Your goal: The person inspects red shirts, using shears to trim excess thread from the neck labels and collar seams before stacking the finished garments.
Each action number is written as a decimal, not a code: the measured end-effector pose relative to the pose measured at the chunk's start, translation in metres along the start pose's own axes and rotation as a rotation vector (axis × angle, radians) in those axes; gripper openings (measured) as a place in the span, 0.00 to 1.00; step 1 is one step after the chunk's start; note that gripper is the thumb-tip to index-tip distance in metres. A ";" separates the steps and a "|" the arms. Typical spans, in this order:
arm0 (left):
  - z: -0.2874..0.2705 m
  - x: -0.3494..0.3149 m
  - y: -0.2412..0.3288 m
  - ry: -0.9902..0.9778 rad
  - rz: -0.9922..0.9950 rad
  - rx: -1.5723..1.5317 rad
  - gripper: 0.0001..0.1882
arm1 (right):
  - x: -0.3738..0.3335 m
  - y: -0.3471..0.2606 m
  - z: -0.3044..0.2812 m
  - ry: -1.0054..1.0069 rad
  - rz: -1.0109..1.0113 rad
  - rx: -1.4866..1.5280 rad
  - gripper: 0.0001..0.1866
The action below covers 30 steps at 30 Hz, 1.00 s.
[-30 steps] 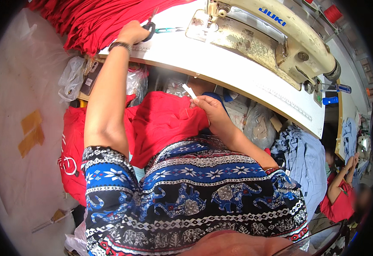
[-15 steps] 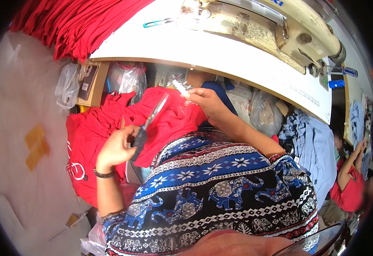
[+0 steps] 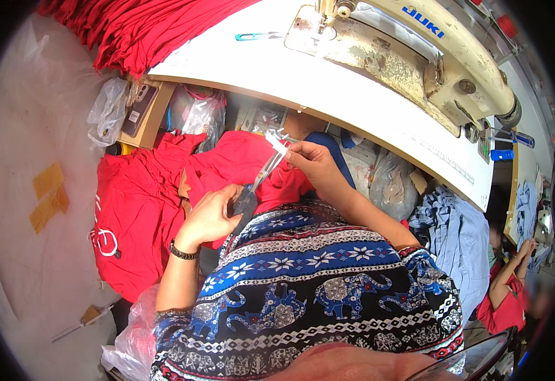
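My left hand (image 3: pixel 209 218) is closed round the dark handles of a pair of scissors (image 3: pixel 246 204). Their metal blades point up and to the right, reaching a small white strip (image 3: pixel 278 145), perhaps a label or tape. A pinch of my right hand (image 3: pixel 315 166) holds that strip; its exact kind is too small to make out. Beneath both hands, a red garment (image 3: pixel 227 162) lies across my lap, and more red cloth (image 3: pixel 138 216) with a white print spreads to the left.
A sewing machine (image 3: pixel 379 60) stands on the white table (image 3: pixel 227 70), with a turquoise thread snipper (image 3: pixel 257 36) beside it. Stacked red cloth (image 3: pixel 144 32) covers the table's left end. Light blue garments (image 3: pixel 452 235) hang at right, near another person in red (image 3: pixel 505 298).
My left hand has moved up and right with the scissors, bringing the blades to the white strip. My right hand still pinches the strip, slightly lower and further right.
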<state>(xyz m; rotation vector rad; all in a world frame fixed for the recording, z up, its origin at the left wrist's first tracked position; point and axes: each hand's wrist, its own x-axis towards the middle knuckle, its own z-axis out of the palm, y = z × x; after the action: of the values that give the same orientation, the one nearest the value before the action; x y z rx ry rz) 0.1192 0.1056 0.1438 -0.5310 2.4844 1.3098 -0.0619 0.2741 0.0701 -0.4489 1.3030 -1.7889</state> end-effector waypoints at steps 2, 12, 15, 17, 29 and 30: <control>0.000 0.001 -0.001 -0.002 0.012 0.014 0.20 | -0.002 -0.005 0.001 -0.012 0.001 -0.029 0.08; 0.008 0.002 -0.008 0.002 0.069 0.005 0.18 | -0.003 -0.003 -0.002 -0.095 0.025 -0.131 0.06; 0.009 0.000 -0.008 -0.025 0.041 -0.003 0.17 | -0.003 -0.003 -0.001 -0.103 0.039 -0.156 0.06; 0.013 -0.001 -0.010 -0.015 0.053 0.005 0.17 | -0.002 0.000 -0.002 -0.107 0.040 -0.171 0.05; -0.037 0.066 0.007 0.290 0.112 -0.052 0.07 | 0.005 0.016 -0.026 0.028 0.154 0.194 0.17; -0.047 0.089 0.010 0.388 0.142 0.108 0.09 | 0.003 0.017 -0.027 0.020 0.180 0.222 0.18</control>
<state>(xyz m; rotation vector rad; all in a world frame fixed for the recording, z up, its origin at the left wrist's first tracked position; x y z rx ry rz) 0.0314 0.0544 0.1405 -0.6454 2.9379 1.2073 -0.0759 0.2864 0.0439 -0.1855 1.1048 -1.7637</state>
